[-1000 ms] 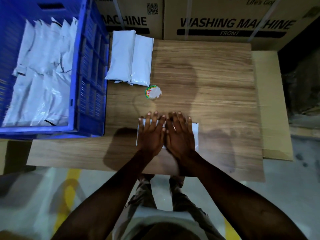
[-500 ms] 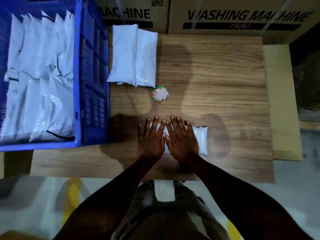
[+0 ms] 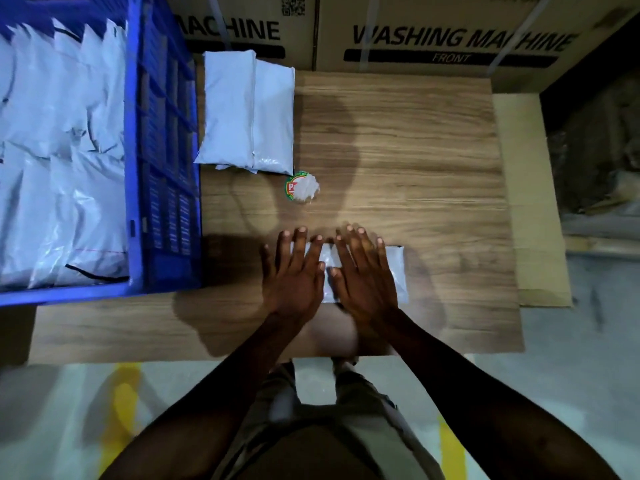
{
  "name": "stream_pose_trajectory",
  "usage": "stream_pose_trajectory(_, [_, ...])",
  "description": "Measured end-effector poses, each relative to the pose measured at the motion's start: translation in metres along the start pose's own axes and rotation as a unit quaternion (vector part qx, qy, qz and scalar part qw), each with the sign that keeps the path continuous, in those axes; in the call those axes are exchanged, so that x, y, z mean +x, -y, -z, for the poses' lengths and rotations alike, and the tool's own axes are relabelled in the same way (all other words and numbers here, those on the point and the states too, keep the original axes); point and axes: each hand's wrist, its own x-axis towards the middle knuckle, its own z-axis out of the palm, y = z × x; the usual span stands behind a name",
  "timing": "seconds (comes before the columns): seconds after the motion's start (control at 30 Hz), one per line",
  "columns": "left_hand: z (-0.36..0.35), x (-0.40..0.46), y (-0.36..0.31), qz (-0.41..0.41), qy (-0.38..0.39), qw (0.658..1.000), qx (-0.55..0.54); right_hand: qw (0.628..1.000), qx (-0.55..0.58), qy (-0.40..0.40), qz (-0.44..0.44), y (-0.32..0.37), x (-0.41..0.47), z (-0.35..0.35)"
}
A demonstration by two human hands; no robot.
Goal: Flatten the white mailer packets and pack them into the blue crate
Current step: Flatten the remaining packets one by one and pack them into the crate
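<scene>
A white mailer packet (image 3: 396, 271) lies flat near the front of the wooden table (image 3: 415, 161). My left hand (image 3: 292, 271) and my right hand (image 3: 363, 271) press down on it side by side, fingers straight and spread, and they hide most of it. The blue crate (image 3: 166, 168) stands at the left with several white packets (image 3: 62, 174) standing in rows inside. Two more puffy white packets (image 3: 246, 112) lie side by side at the back of the table, next to the crate.
A small round sticker with crumpled white bits (image 3: 301, 188) lies between the two packets and my hands. Large cardboard washing machine boxes (image 3: 450, 36) stand behind the table. A cardboard sheet (image 3: 530, 202) sticks out at the table's right edge.
My hands have slid slightly apart on the packet, fingers spreading wider. More of the packet shows between and to the right of them. The camera view shifted a little.
</scene>
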Motion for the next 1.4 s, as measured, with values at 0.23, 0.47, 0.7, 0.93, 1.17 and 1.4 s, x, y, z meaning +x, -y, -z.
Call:
stream_pose_trajectory(0.23, [-0.016, 0.003, -0.026, -0.029, 0.02, 0.999, 0.003, 0.997, -0.061, 0.038, -0.013, -0.034, -0.02, -0.007])
stream_pose_trajectory(0.47, [-0.021, 0.004, -0.027, -0.021, 0.021, 0.999, -0.01, 0.998, -0.026, 0.054, -0.011, -0.038, -0.016, -0.01])
stream_pose_trajectory(0.7, [-0.009, -0.005, -0.023, -0.073, 0.012, 0.995, -0.065, 0.998, -0.03, 0.044, 0.02, -0.072, -0.035, 0.013])
stream_pose_trajectory(0.93, [-0.018, -0.015, -0.018, -0.121, 0.045, 0.991, -0.03, 0.993, -0.033, 0.1, 0.047, -0.09, -0.049, 0.008])
stream_pose_trajectory(1.17, [-0.02, -0.022, -0.029, -0.111, -0.041, 0.992, -0.036, 0.997, -0.027, 0.052, 0.048, -0.084, -0.049, 0.022])
stream_pose_trajectory(1.4, [0.04, -0.02, -0.031, -0.159, -0.13, 0.975, -0.089, 0.999, 0.002, -0.04, 0.022, -0.059, -0.051, 0.068])
